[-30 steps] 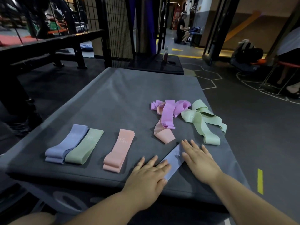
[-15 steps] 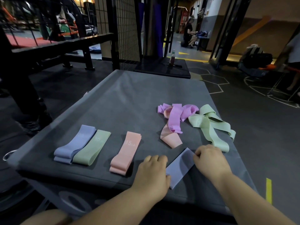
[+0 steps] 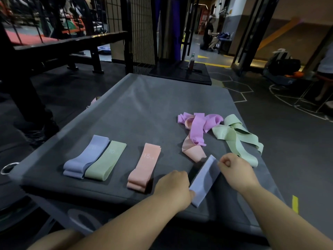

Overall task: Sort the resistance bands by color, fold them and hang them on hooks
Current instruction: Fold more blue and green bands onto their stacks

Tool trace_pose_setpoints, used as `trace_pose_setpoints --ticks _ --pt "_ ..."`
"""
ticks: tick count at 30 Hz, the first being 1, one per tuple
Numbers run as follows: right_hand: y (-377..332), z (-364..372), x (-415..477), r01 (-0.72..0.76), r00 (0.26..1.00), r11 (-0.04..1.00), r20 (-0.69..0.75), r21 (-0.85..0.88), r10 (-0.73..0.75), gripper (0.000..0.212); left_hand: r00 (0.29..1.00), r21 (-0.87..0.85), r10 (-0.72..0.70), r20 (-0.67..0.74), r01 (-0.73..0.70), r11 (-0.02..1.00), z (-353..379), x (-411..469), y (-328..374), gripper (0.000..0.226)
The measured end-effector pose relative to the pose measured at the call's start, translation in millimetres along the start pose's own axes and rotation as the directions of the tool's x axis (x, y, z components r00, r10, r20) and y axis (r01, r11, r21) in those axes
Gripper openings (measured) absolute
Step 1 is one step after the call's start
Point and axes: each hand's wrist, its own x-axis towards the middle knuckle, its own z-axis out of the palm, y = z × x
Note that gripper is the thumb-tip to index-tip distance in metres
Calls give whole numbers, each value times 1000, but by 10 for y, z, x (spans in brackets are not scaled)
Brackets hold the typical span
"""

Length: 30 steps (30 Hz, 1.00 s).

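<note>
A lavender-blue resistance band (image 3: 204,180) is stretched between my hands near the front of the grey mat (image 3: 144,109). My left hand (image 3: 173,188) pinches its near end and my right hand (image 3: 236,170) pinches its far end, lifted a little off the mat. Three folded bands lie in a row to the left: a lavender-blue one (image 3: 86,156), a green one (image 3: 106,159) and a peach one (image 3: 144,165). Loose bands lie behind my hands: a peach one (image 3: 193,150) tangled with a purple one (image 3: 198,127), and a heap of green ones (image 3: 236,138).
The mat's front edge runs just under my wrists, with its right edge close to the green heap. A metal ring (image 3: 9,167) hangs at the mat's left corner. A bottle (image 3: 191,60) stands on a dark platform behind. A person sits at the far right (image 3: 324,73).
My hands went from lying flat on the lavender-blue band to pinching its two ends. The right end has come up off the mat.
</note>
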Motion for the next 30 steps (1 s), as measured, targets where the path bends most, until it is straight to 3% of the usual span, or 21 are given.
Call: trace_pose_setpoints --ticks 4,7,11,14,16,21,26,30 --pt "-85 -40 20 2 999 995 -54 104 3 7 999 -200 -9 39 16 980 -116 -30 -68 22" --pt "-248 -57 52 8 996 981 -89 192 9 9 998 -377 -53 -14 44 925 -264 -43 -193 26" --pt "-674 -27 124 72 997 989 -40 133 -68 18 986 -502 -98 -135 18 864 -521 -125 -461 22" --pt "-1116 144 172 292 953 956 -89 14 -290 22 964 -595 -180 -193 31 803 -668 -226 -799 17" --pt "-1426 299 183 244 970 968 -28 50 -243 10 950 -654 -248 -188 66 753 -734 -275 -1072 14" --pt "-2065 818 298 268 958 959 76 95 -276 9 893 -747 -393 -221 105 657 -906 -439 -1654 9" --pt "-2535 1207 363 293 933 947 176 128 -313 10 842 -753 -479 -250 142 643 -1026 -540 -2089 8" --pt "-2784 1420 407 291 926 949 216 120 -311 10 799 -697 -530 -284 208 686 -1098 -550 -2338 13"
